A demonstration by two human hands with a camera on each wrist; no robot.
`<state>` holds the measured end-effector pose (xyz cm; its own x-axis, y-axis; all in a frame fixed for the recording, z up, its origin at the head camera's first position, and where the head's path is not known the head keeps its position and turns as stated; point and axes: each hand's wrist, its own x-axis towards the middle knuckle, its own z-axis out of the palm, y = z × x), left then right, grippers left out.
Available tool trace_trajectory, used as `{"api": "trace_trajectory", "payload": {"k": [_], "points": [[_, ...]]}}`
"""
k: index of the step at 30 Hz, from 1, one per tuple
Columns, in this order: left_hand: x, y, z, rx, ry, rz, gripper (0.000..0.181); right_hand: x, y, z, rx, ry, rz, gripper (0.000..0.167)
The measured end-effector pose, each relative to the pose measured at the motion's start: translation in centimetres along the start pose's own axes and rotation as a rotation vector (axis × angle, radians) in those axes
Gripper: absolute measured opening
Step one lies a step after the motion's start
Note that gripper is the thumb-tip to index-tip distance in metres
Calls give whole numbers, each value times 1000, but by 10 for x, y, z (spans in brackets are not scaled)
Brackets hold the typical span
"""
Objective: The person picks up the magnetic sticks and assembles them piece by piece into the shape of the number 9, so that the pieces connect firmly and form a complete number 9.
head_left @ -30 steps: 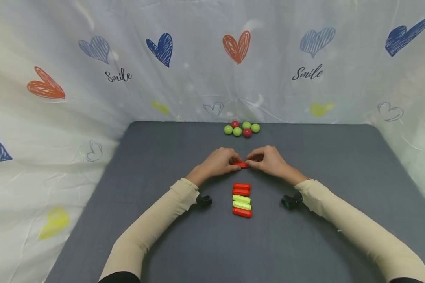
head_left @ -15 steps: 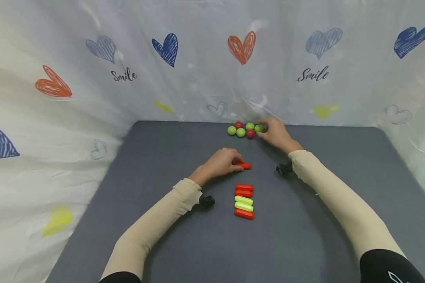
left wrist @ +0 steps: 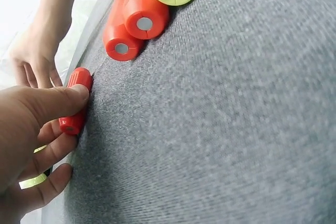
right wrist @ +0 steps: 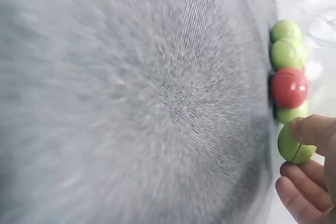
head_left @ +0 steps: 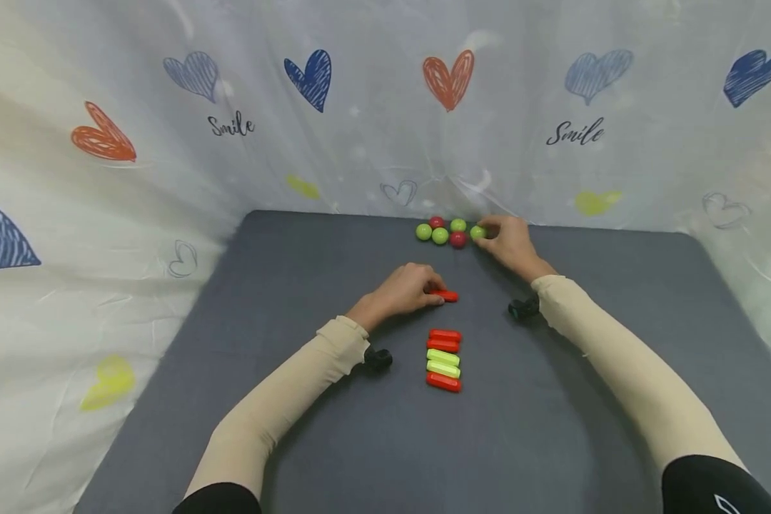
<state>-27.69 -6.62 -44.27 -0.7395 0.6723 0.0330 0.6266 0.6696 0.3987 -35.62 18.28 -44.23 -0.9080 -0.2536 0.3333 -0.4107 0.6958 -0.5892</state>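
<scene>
My left hand (head_left: 406, 291) pinches a short red plastic rod (head_left: 450, 295) between thumb and fingers, low over the grey table. The rod's grooved far end sticks out past the thumb in the left wrist view. Farther back, my right hand (head_left: 510, 244) holds a green ball (right wrist: 287, 142) with a seam, thumb on one side and fingers on the other. Beside it lies a cluster of balls: a front red ball (head_left: 458, 240), a rear red ball (head_left: 436, 222) and several green balls (head_left: 440, 235).
Nearer the body, red rods (head_left: 444, 382) and yellow-green rods (head_left: 443, 363) lie side by side in a column, with grey discs in their ends. Behind the grey table (head_left: 334, 264) hangs a white curtain (head_left: 360, 143) printed with hearts, close to the balls.
My right hand has left the red rod, reached back to the balls and taken the rightmost green ball, now slightly apart from the cluster. My left hand keeps holding the red rod.
</scene>
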Motion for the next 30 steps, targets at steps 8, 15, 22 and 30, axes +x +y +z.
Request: {"api": "trace_trajectory", "payload": {"k": [8, 15, 22, 30], "points": [[4, -1, -3, 29, 15, 0, 27, -41, -19, -11, 39, 1, -87, 25], [10, -2, -1, 10, 41, -6, 26, -79, -28, -4, 87, -69, -126, 28], [14, -3, -1, 18, 74, -30, 25, -88, -30, 0, 124, -84, -103, 28], [17, 1, -1, 19, 94, -57, 25, -88, -31, 3, 147, -85, -110, 27]]}}
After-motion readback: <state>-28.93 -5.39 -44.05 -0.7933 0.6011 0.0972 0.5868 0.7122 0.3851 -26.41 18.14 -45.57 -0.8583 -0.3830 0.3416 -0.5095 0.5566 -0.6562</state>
